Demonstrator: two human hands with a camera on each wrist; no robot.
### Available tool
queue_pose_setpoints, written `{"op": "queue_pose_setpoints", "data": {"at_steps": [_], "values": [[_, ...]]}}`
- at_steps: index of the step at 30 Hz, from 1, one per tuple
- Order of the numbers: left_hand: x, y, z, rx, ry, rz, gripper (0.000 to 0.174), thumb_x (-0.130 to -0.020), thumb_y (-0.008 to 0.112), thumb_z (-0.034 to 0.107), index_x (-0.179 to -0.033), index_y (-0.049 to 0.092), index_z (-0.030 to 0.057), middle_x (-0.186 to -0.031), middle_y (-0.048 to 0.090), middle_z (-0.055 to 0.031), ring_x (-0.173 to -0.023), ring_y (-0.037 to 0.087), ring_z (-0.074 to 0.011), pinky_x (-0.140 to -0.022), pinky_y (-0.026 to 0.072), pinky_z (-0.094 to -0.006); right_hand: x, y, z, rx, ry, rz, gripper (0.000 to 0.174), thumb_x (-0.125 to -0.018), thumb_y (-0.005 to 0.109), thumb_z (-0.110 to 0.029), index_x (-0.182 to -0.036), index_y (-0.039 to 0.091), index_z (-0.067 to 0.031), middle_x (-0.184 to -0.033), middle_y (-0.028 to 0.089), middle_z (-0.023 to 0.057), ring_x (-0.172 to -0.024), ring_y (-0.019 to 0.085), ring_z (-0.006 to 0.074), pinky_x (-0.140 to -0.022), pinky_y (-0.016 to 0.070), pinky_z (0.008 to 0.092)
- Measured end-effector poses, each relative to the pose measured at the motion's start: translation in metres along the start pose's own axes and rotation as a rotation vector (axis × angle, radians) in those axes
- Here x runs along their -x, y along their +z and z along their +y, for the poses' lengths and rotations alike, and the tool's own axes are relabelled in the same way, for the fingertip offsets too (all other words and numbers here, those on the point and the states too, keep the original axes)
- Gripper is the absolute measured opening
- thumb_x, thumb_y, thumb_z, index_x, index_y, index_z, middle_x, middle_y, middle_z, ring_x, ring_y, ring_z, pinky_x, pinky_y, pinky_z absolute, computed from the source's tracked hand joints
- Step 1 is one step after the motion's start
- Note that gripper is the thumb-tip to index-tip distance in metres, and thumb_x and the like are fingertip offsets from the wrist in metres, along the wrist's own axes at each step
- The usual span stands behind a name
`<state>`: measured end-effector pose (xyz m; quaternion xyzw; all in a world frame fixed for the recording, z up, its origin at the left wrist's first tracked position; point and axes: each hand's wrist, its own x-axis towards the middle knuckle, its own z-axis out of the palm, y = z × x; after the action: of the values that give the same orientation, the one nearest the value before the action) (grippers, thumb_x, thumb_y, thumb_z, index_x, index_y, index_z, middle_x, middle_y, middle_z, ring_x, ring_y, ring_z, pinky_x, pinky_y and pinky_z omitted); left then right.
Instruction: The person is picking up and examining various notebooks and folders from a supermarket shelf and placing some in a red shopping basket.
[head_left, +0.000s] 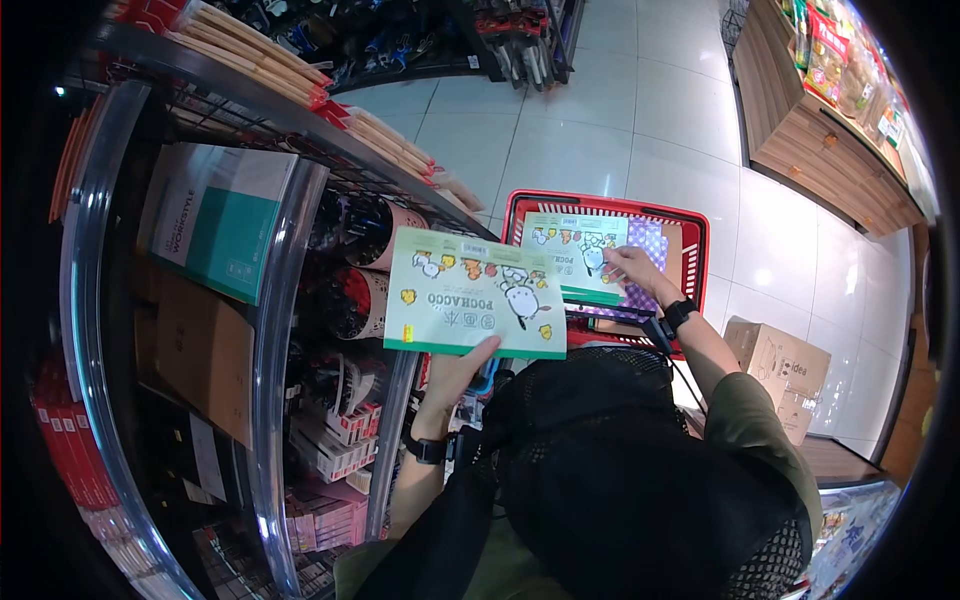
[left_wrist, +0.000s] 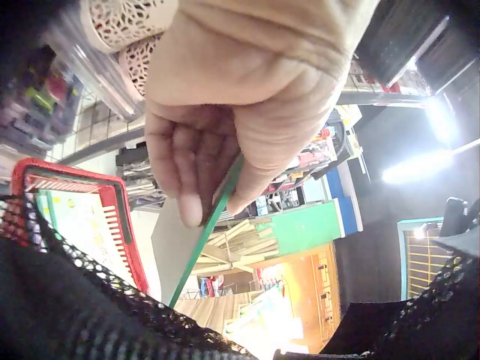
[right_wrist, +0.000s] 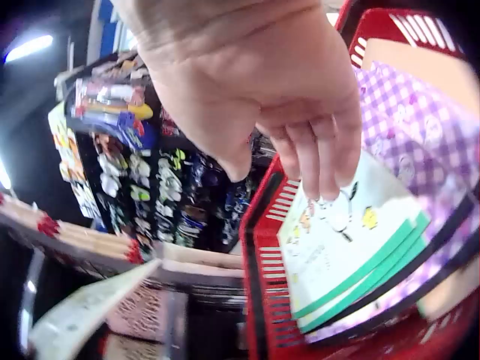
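Note:
My left hand (head_left: 463,374) pinches the near edge of a pale green Pochacco drawing book (head_left: 440,305), thumb on top and fingers beneath. The book is held out level at the left of a red shopping basket (head_left: 703,265), overlapping its rim in the head view. From the left wrist, the book (left_wrist: 199,259) shows edge-on between thumb and fingers. Inside the basket lies a small stack of matching drawing books (right_wrist: 322,255). My right hand (head_left: 640,274) reaches over them, fingers extended with tips right at the top cover and the thumb apart.
Purple gingham items (right_wrist: 420,127) lie beside the stack in the basket. Shelves on the left hold a Workstyle box (head_left: 215,220) and patterned pots (head_left: 400,220). Bundled wooden sticks (head_left: 250,55) line the shelf top. Cardboard boxes (head_left: 775,360) stand on the tiled floor at right.

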<state>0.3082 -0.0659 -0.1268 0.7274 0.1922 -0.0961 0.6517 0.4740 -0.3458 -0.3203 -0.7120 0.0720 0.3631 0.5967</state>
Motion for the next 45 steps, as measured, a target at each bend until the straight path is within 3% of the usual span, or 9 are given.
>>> {"op": "queue_pose_setpoints", "data": {"at_steps": [3,7,11,17,23,27,31,37,45], "values": [[-0.019,0.013,-0.002,0.040,0.027,-0.034,0.037,-0.081,0.066,0.010,-0.114,0.055,-0.0038,-0.109,0.059,-0.0084,-0.098,0.055,-0.0147,-0.086,0.0436,-0.0269,0.044,0.016,-0.039,-0.359,0.003,-0.466,0.041,-0.088,0.059,-0.033,-0.109,0.057,0.0016,-0.088,0.065,0.0088,-0.072,0.061,0.0117,-0.062,0.0482,0.0239],[-0.039,0.025,0.000,0.056,0.044,-0.192,0.038,-0.081,0.065,0.008,-0.116,0.053,-0.0031,-0.107,0.060,-0.0087,-0.096,0.058,-0.0146,-0.082,0.0462,-0.0256,0.040,0.029,-0.033,-0.405,-0.161,-0.508,0.037,-0.088,0.059,-0.028,-0.109,0.056,0.0025,-0.091,0.065,0.0065,-0.071,0.059,0.0088,-0.061,0.0467,0.0209],[-0.047,0.014,-0.011,0.045,-0.082,-0.332,0.036,-0.085,0.061,0.010,-0.117,0.052,-0.0030,-0.101,0.063,-0.0090,-0.091,0.060,-0.0134,-0.079,0.0471,-0.0246,0.031,0.016,-0.016,-0.461,-0.207,-0.274,0.028,-0.087,0.059,-0.015,-0.110,0.057,0.0009,-0.091,0.064,0.0048,-0.071,0.058,0.0073,-0.060,0.0460,0.0202],[-0.021,-0.021,-0.040,0.137,-0.057,-0.118,0.031,-0.089,0.055,0.009,-0.117,0.052,-0.0040,-0.097,0.064,-0.0111,-0.084,0.061,-0.0127,-0.075,0.0479,-0.0228,0.005,-0.020,0.051,-0.146,-0.027,0.204,0.017,-0.083,0.058,-0.005,-0.096,0.061,0.0052,-0.075,0.061,0.0072,-0.055,0.055,0.0108,-0.044,0.0424,0.0246],[0.001,-0.036,-0.040,0.157,-0.003,0.008,0.028,-0.089,0.056,0.010,-0.114,0.054,-0.0022,-0.096,0.065,-0.0103,-0.084,0.061,-0.0125,-0.076,0.0477,-0.0226,-0.027,-0.022,0.075,0.092,0.034,0.290,0.019,-0.079,0.059,-0.010,-0.090,0.062,0.0056,-0.063,0.061,0.0116,-0.044,0.056,0.0156,-0.038,0.0409,0.0280],[0.004,-0.038,-0.037,0.133,0.058,0.077,0.027,-0.089,0.056,0.010,-0.113,0.055,-0.0017,-0.094,0.065,-0.0098,-0.084,0.061,-0.0115,-0.078,0.0476,-0.0236,-0.048,-0.010,0.072,0.253,-0.107,0.296,0.026,-0.079,0.062,-0.015,-0.095,0.060,0.0053,-0.063,0.060,0.0111,-0.048,0.058,0.0194,-0.044,0.0462,0.0308],[0.010,-0.043,-0.025,0.043,0.211,0.102,0.026,-0.089,0.055,0.010,-0.112,0.055,-0.0022,-0.093,0.065,-0.0066,-0.086,0.060,-0.0097,-0.077,0.0469,-0.0230,-0.055,-0.010,0.072,0.819,-0.481,0.596,0.042,-0.071,0.065,-0.024,-0.103,0.059,0.0018,-0.090,0.064,0.0206,-0.078,0.063,0.0307,-0.072,0.0496,0.0382],[0.034,-0.060,0.040,-0.278,0.548,0.364,0.022,-0.087,0.056,0.007,-0.108,0.058,-0.0002,-0.091,0.066,-0.0098,-0.083,0.063,-0.0124,-0.072,0.0484,-0.0251,-0.044,0.018,-0.031,0.668,-0.482,0.323,0.037,-0.076,0.063,-0.020,-0.108,0.058,-0.0021,-0.099,0.063,0.0174,-0.086,0.063,0.0297,-0.077,0.0497,0.0359],[0.057,-0.106,0.130,-0.613,1.030,0.918,0.023,-0.079,0.058,0.002,-0.101,0.059,-0.0002,-0.099,0.061,-0.0146,-0.093,0.058,-0.0289,-0.083,0.0443,-0.0343,0.064,0.152,-0.261,0.684,-1.276,0.069,0.032,-0.083,0.060,-0.014,-0.112,0.054,-0.0016,-0.107,0.059,0.0171,-0.100,0.057,0.0298,-0.084,0.0453,0.0347]]}}
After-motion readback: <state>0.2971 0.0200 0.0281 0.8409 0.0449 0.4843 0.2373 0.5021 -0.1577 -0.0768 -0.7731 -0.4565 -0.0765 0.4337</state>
